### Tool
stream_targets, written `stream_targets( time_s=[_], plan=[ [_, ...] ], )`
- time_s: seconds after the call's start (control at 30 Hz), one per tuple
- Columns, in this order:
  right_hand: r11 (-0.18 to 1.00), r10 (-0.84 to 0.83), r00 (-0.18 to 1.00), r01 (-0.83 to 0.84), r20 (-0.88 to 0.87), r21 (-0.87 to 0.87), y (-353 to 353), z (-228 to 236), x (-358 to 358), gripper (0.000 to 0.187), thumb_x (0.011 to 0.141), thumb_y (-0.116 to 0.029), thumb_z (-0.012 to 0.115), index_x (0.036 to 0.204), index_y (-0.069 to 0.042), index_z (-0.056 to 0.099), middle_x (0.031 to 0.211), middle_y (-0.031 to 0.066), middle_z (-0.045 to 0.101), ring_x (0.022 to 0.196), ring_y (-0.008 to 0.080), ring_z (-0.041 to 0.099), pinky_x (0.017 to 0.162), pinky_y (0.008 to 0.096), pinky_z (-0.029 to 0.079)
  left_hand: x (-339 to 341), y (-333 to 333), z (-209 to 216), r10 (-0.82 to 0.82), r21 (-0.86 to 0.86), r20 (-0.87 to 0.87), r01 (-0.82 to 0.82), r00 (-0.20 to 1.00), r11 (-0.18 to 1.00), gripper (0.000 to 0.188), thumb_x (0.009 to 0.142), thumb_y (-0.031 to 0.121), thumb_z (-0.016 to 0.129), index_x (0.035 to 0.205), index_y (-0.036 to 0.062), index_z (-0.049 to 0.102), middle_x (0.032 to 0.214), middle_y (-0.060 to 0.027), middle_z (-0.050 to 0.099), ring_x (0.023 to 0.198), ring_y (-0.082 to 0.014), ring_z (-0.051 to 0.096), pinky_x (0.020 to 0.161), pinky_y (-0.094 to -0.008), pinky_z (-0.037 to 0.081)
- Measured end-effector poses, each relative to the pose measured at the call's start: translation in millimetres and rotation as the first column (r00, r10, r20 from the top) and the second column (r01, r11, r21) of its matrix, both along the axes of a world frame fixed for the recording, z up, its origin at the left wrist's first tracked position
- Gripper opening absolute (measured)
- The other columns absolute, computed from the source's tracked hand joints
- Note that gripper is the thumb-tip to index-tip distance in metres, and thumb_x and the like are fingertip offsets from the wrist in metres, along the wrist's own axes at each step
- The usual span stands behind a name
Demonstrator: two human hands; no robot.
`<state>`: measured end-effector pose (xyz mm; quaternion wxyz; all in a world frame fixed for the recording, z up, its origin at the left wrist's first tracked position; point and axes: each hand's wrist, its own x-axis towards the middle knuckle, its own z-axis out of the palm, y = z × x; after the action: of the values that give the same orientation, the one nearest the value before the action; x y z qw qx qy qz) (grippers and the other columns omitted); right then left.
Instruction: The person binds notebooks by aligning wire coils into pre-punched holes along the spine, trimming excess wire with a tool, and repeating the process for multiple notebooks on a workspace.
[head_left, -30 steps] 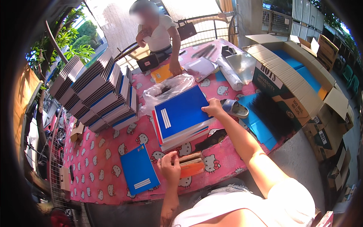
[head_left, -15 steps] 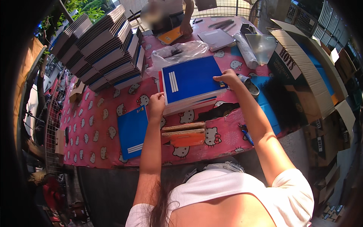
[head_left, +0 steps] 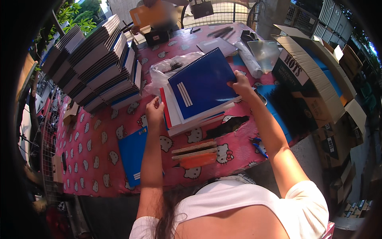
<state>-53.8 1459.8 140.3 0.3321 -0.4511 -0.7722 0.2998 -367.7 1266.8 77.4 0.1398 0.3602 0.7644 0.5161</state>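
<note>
A dark blue notebook (head_left: 211, 81) with a perforated upper edge and white label lines is tilted above a stack of white-paged notebooks (head_left: 173, 122) with red edges showing. My right hand (head_left: 240, 85) pinches its right edge, thumb on the cover. Beside the stack's left edge is my left hand (head_left: 155, 109), its fingers loosely bent and a little apart, with nothing visible in them. A lighter blue notebook (head_left: 133, 153) lies flat on the table, partly covered by my left forearm.
Tall notebook piles (head_left: 95, 67) stand at the left. A clear plastic bag (head_left: 159, 71) lies behind the stack. Two boards (head_left: 195, 153) and blue-handled pliers (head_left: 259, 147) are near the front edge. An open carton (head_left: 306, 75) stands at right. Across the table, a person holds an orange notebook (head_left: 149, 16).
The blue notebook has been raised and tilted off the stack by my right hand. My left hand has come off its left edge. The person opposite has lifted the orange notebook from the table.
</note>
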Motion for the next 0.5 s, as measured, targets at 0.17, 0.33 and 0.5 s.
stream_targets(
  time_s=[0.17, 0.33, 0.5],
  plan=[
    [0.877, -0.003, 0.821, -0.272, -0.571, -0.395, 12.5, -23.1, 18.6, 0.043, 0.075, 0.017, 0.049, 0.108, -0.008, 0.059, 0.1, 0.0004, 0.063, 0.092, 0.0124, 0.059, 0.078, 0.0248, 0.049, -46.5, 63.0, 0.9, -0.162, -0.171, -0.372, 0.104, 0.914, 0.98, 0.051, 0.08, 0.034, 0.067, 0.126, 0.0154, 0.059, 0.124, -0.0224, 0.052, 0.118, -0.0348, 0.049, 0.098, -0.0433, 0.039],
    [0.933, 0.06, 0.925, -0.186, -0.376, -0.307, 24.6, -58.0, -0.5, 0.043, 0.068, 0.007, 0.067, 0.108, -0.007, 0.059, 0.096, 0.0005, 0.06, 0.094, 0.0135, 0.054, 0.081, 0.0299, 0.043, -90.1, 77.3, -5.4, -0.41, -0.344, -0.475, 0.265, 0.779, 0.901, 0.056, 0.066, 0.034, 0.072, 0.116, 0.0093, 0.063, 0.12, -0.0204, 0.054, 0.112, -0.0363, 0.05, 0.095, -0.0435, 0.041],
    [0.98, 0.102, 0.851, -0.174, -0.515, -0.094, 38.5, -78.3, 35.0, 0.039, 0.07, 0.001, 0.068, 0.106, -0.011, 0.054, 0.081, -0.0006, 0.059, 0.069, 0.0112, 0.056, 0.053, 0.0294, 0.045, -59.4, 110.6, -31.2, -0.285, -0.209, -0.611, 0.196, 0.739, 0.958, 0.045, 0.072, 0.024, 0.068, 0.114, 0.0089, 0.063, 0.122, -0.0119, 0.055, 0.11, -0.0312, 0.053, 0.098, -0.0447, 0.04]
  ],
)
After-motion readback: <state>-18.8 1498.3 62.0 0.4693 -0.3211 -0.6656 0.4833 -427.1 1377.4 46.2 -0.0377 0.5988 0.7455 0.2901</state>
